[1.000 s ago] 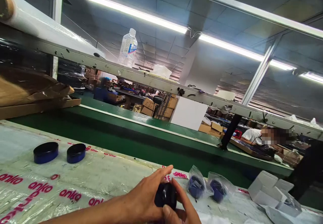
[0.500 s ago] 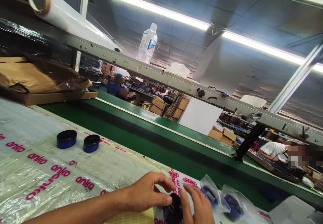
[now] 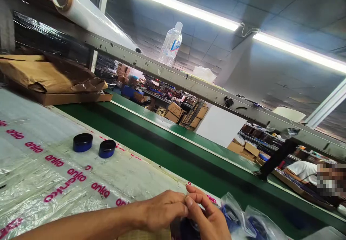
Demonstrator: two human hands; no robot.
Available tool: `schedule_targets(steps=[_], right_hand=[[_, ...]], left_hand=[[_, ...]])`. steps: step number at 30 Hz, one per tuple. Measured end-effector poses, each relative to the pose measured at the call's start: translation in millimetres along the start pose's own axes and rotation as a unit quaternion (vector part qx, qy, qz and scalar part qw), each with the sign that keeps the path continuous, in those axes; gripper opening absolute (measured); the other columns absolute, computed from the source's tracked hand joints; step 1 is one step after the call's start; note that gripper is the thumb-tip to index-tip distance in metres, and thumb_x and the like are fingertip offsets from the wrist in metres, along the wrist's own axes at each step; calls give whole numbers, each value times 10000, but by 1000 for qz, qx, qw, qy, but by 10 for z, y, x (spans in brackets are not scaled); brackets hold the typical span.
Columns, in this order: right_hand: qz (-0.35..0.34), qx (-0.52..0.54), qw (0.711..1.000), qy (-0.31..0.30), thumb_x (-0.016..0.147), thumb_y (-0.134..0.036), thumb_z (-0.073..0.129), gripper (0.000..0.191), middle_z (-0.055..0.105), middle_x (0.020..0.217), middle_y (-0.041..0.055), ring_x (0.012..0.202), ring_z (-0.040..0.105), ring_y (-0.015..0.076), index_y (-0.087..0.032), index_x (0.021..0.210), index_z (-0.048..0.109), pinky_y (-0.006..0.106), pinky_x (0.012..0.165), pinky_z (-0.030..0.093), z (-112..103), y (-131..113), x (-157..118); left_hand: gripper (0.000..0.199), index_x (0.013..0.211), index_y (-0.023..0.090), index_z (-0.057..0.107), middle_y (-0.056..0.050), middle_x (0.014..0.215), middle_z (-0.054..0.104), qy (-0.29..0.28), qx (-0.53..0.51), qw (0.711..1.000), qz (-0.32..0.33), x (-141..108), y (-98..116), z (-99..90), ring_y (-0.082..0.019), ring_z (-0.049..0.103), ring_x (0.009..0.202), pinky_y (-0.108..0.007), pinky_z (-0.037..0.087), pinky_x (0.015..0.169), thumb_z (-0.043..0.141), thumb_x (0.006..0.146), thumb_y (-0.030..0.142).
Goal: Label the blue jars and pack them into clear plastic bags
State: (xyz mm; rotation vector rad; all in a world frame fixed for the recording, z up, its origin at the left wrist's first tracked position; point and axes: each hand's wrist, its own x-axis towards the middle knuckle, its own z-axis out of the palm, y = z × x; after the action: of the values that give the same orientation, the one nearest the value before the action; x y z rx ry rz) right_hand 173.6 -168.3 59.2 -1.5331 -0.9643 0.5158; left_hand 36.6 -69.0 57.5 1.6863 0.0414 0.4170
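Low in the head view, my left hand (image 3: 164, 209) and my right hand (image 3: 207, 214) meet with their fingertips pinched together. Whatever lies between the fingertips is too small to make out. Just below them is a dark round object (image 3: 187, 229), partly hidden by my right hand. Two blue containers with black tops, one (image 3: 83, 143) and a smaller one (image 3: 107, 149), stand on the plastic-covered table (image 3: 129, 182) to the left. Right of my hands lie blue items in clear bags, one (image 3: 232, 216) nearer and another (image 3: 256, 227) farther right.
A green conveyor belt (image 3: 162, 153) runs behind the table. Above it, a metal beam (image 3: 129, 58) carries a plastic bottle (image 3: 171, 45) and a film roll (image 3: 92, 20). Brown paper in a carton (image 3: 72, 98) lies at left. A person in white (image 3: 304, 171) is at far right.
My hands have come together at the fingertips above the dark object; before, they were apart on either side of it. The view has shifted, so the surroundings sit farther right.
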Motion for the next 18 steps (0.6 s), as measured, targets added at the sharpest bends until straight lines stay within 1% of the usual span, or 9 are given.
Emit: schedule_targets(steps=[2, 5, 9, 11, 13, 15, 18], right_hand=[[-9, 1, 1000, 4, 643, -687, 792, 480, 745, 1145, 161, 1088, 666, 345, -210, 684, 770, 326, 833, 532, 5, 17, -4], [-19, 6, 1000, 7, 649, -700, 789, 505, 745, 1112, 169, 1006, 689, 333, -199, 709, 778, 336, 776, 549, 17, 58, -11], [-21, 11, 1000, 9, 670, -682, 785, 493, 754, 1060, 145, 805, 700, 275, -194, 737, 776, 335, 666, 553, 26, 113, -23], [-22, 5, 1000, 12, 687, -690, 765, 501, 759, 1016, 137, 736, 689, 252, -192, 733, 771, 332, 635, 553, 27, 141, -31], [-28, -5, 999, 28, 694, -705, 748, 514, 760, 992, 135, 742, 688, 251, -192, 722, 767, 327, 640, 560, 29, 178, -41], [-40, -16, 998, 51, 698, -721, 733, 528, 756, 1020, 139, 785, 691, 258, -196, 726, 770, 324, 668, 570, 36, 228, -52], [-61, -31, 994, 82, 698, -752, 711, 555, 742, 1089, 144, 880, 688, 281, -203, 735, 779, 340, 748, 575, 62, 309, -71]], left_hand=[[284, 944, 168, 681, -27, 913, 658, 6, 25, 1000, 12, -9, 11, -2, -207, 595, 910, -307, 483, 860, 443, 930, 323], [334, 902, 164, 661, -39, 914, 669, 12, 54, 998, 24, -19, 2, -1, -207, 594, 902, -306, 485, 853, 364, 949, 310], [382, 822, 164, 639, -56, 913, 695, 16, 98, 994, 55, -23, -44, 2, -220, 634, 935, -313, 499, 882, 313, 947, 319], [404, 825, 164, 651, -65, 930, 714, 13, 119, 991, 56, -31, -46, 7, -230, 653, 953, -322, 506, 896, 299, 942, 324], [415, 846, 162, 676, -75, 960, 731, 13, 120, 992, 34, -43, -25, 16, -241, 666, 973, -330, 513, 892, 302, 934, 319], [424, 831, 161, 693, -82, 968, 740, 24, 106, 994, 7, -54, 4, 28, -251, 672, 987, -334, 519, 892, 307, 922, 310], [428, 769, 159, 688, -87, 902, 745, 38, 64, 997, -12, -50, 20, 46, -259, 679, 955, -353, 532, 892, 313, 907, 313]])
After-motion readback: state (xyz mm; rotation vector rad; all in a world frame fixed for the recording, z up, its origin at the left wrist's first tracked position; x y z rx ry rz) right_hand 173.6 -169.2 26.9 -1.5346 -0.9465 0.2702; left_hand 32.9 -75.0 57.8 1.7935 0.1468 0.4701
